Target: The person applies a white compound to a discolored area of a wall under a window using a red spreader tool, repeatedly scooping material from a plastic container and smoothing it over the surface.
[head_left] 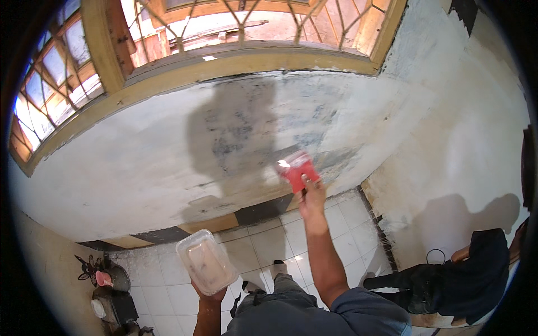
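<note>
Two hands are busy here. Nearest you, your left hand (pixel 208 295) is cupped under a clear tub (pixel 206 261) of pale filler, fingers closed round its base, holding it level above the tiled floor (pixel 263 241). Beyond it, your right hand (pixel 312 197) is stretched out on a straight arm, clamped on the handle of a red scraper (pixel 297 168), whose blade lies against the wall (pixel 168 162) low down, just above the dark skirting band. Around the blade the wall shows grey, patchy plaster between smoother white areas, so you look to be mid-stroke in skimming that patch. A next pass would call for a flat blade angle and steady pressure across the grey area, then a reload from the tub. At far right another person (pixel 471 274) crouches by the side wall; farthest off, the wooden window frame (pixel 224 61) runs above the patch.
</note>
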### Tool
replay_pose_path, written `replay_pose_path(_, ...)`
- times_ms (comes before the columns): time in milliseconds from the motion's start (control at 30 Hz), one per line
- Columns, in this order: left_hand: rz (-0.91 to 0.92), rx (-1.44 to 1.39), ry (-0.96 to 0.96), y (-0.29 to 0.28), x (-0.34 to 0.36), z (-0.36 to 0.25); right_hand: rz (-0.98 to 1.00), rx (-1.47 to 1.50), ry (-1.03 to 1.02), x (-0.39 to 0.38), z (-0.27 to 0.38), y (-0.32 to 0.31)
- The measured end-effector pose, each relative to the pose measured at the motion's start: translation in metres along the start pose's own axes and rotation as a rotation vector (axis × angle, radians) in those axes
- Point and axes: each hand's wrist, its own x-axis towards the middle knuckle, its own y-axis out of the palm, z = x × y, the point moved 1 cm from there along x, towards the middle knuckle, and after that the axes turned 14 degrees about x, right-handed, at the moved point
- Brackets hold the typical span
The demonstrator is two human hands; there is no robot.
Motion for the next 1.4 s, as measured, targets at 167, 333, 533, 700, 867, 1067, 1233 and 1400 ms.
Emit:
replay_pose_path(167, 0.045, -0.630, -0.320, 0.049, 0.024, 0.004, 0.141, -0.746, -0.897, 0.078, 0.065, 0.025)
replay_pose_path(333, -0.043, -0.796, -0.456, 0.091, 0.033, -0.004, 0.539, -1.206, -1.759, 0.107, 0.102, 0.103)
replay_pose_path(533, -0.176, -0.497, -0.439, 0.090, 0.011, 0.036, 0.731, -1.483, -1.657, 0.172, 0.073, 0.077)
replay_pose_path(700, -0.212, -0.500, -0.478, 0.111, -0.001, 0.049, 0.762, -1.744, -1.504, 0.191, 0.027, -0.070)
replay_pose_path(867, -0.301, -0.525, -0.523, 0.126, 0.004, 0.064, 0.936, -1.597, -1.207, 0.155, 0.045, -0.100)
replay_pose_path(1067, -0.294, -0.624, -0.564, 0.153, 0.031, 0.065, 0.916, -1.222, -1.694, 0.120, 0.096, 0.100)
replay_pose_path(1233, -0.249, -0.677, -0.521, 0.151, 0.032, 0.077, 0.895, -1.470, -1.685, 0.154, 0.046, 0.076)
replay_pose_path(1400, -0.302, -0.732, -0.545, 0.152, 0.022, 0.067, 0.932, -1.602, -1.503, 0.178, -0.005, -0.091)
